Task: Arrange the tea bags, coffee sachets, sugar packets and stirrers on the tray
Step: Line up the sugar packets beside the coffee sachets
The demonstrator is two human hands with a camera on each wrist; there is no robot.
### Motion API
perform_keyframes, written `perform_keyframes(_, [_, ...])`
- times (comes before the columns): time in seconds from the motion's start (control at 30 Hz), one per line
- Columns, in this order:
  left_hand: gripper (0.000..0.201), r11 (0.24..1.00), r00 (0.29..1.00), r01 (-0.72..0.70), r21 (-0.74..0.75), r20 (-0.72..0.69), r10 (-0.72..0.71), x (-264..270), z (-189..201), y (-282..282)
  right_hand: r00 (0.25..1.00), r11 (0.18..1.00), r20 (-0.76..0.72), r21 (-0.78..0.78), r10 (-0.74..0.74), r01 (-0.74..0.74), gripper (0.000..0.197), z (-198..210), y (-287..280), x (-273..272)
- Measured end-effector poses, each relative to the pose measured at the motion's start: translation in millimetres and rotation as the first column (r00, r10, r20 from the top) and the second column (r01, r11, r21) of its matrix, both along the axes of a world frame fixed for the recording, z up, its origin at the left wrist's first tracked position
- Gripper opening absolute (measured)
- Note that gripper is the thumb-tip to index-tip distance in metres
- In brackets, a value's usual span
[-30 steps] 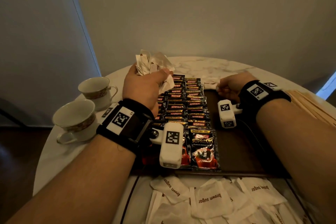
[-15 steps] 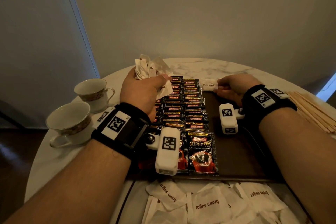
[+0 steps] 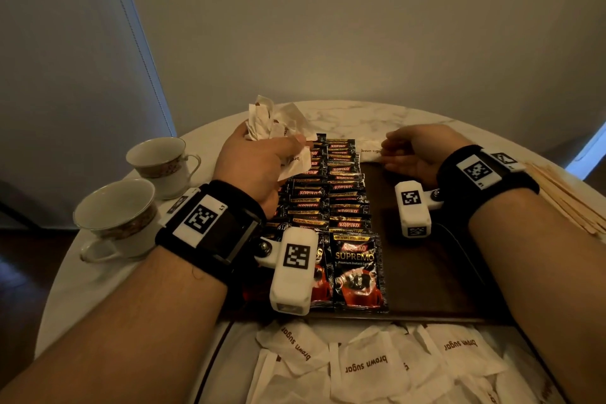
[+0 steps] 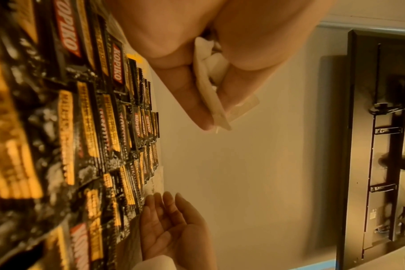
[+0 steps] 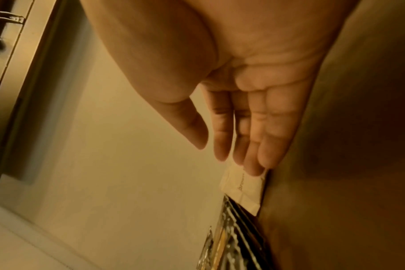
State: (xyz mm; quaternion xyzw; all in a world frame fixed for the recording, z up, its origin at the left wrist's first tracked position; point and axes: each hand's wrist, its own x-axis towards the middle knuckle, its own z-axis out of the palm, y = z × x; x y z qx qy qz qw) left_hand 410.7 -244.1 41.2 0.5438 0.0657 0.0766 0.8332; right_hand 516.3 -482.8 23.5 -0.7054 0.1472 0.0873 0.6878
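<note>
My left hand [image 3: 262, 161] grips a bunch of white sugar packets [image 3: 278, 123] above the far left of the dark tray [image 3: 426, 272]; the left wrist view shows the packets [image 4: 210, 87] pinched between thumb and fingers. Black Kopiko coffee sachets [image 3: 341, 207] lie in overlapping rows down the tray's left half. One white brown sugar packet [image 3: 369, 151] lies at the tray's far edge, right of the sachets. My right hand [image 3: 403, 154] is open, fingers straight, their tips touching that packet [image 5: 245, 186]. Wooden stirrers [image 3: 570, 203] lie on the table to the right.
Two teacups [image 3: 114, 216] [image 3: 160, 161] stand on the round marble table [image 3: 344, 118] at the left. A heap of loose brown sugar packets [image 3: 367, 367] lies in a second tray nearest me. The right half of the dark tray is bare wood.
My right hand has let go of the single sugar packet at the tray's far edge and opened, fingers now straight beside it. The left hand keeps its bunch of packets.
</note>
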Motion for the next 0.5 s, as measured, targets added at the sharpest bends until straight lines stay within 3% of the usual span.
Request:
perform_keyframes(0.13, [0.035, 0.998, 0.997, 0.061, 0.009, -0.052, -0.061, -3.9, 2.0, -3.9, 0.998, 0.997, -0.034, -0.043, 0.060, -0.061, 0.016, 0.8, 7.6, -2.6])
perform_keyframes(0.3, [0.005, 0.978, 0.970, 0.209, -0.011, -0.124, -0.209, -10.1, 7.4, -6.6, 0.992, 0.992, 0.015, 0.009, 0.125, -0.125, 0.018, 12.9, 12.2, -13.3])
perform_keyframes(0.4, [0.008, 0.964, 0.953, 0.264, -0.043, -0.141, -0.268, -11.9, 10.3, -6.5, 0.945, 0.950, 0.135, 0.058, 0.297, -0.307, 0.018, 36.5, 27.4, -39.8])
perform_keyframes(0.5, [0.014, 0.960, 0.957, 0.278, -0.045, -0.077, -0.281, -12.6, 10.5, -7.2, 0.837, 0.843, 0.181, 0.059, 0.517, -0.534, 0.031, 57.1, 41.6, -72.3])
